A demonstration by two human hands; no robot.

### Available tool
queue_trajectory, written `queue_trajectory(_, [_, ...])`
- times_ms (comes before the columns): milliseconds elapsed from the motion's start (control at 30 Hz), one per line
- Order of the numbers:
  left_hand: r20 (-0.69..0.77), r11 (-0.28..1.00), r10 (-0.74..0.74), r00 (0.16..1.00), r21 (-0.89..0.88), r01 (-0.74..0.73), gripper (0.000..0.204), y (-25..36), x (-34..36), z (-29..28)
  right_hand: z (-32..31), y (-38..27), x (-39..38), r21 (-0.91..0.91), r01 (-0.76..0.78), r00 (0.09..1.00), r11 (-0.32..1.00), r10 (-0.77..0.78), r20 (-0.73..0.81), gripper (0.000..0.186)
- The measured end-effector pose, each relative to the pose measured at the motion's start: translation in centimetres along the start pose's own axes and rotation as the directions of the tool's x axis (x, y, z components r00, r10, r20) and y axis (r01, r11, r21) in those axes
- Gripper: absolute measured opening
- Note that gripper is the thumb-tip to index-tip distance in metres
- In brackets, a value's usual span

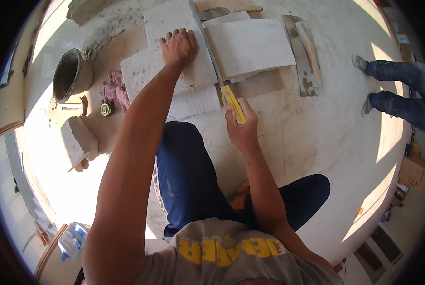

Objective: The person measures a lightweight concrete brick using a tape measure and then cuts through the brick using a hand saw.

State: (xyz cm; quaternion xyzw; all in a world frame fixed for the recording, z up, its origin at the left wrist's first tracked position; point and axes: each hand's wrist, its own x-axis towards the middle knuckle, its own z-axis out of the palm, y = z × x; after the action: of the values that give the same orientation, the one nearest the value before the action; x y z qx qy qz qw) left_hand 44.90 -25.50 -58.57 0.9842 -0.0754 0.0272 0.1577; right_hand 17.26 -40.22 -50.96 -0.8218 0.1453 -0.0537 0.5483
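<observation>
My left hand (178,50) rests with bent, slightly spread fingers on white blocks (143,76). My right hand (241,118) is closed on the yellow handle of a hand saw (232,102), whose long metal blade runs between those blocks and another white block (248,47) on the right. A ribbed white block (193,102) shows underneath. Beyond lie a wooden-handled trowel (212,13) and, at the right, a longer metal tool with a wooden handle (310,57).
A dark bucket (72,73), pink cloth (117,90), yellow tape measure (107,108) and angular block piece (79,140) lie left. Plastic bottles (72,240) sit lower left. Another person's legs (393,107) stand at the right, near boxes (412,173) along the edge.
</observation>
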Motion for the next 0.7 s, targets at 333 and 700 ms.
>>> queue_trajectory(333, [0.003, 1.000, -0.025, 1.000, -0.004, 0.025, 0.050, -0.1, -0.4, -0.3, -1.5, 1.2, -3.9, -0.037, 0.006, 1.000, 0.999, -0.006, 0.008, 0.021])
queue_trajectory(700, [-0.015, 0.999, -0.038, 0.999, 0.017, 0.038, 0.049, -1.5, 0.0, -0.7, -4.7, 0.8, -12.1, 0.009, -0.036, 0.999, 0.999, 0.035, 0.036, 0.034])
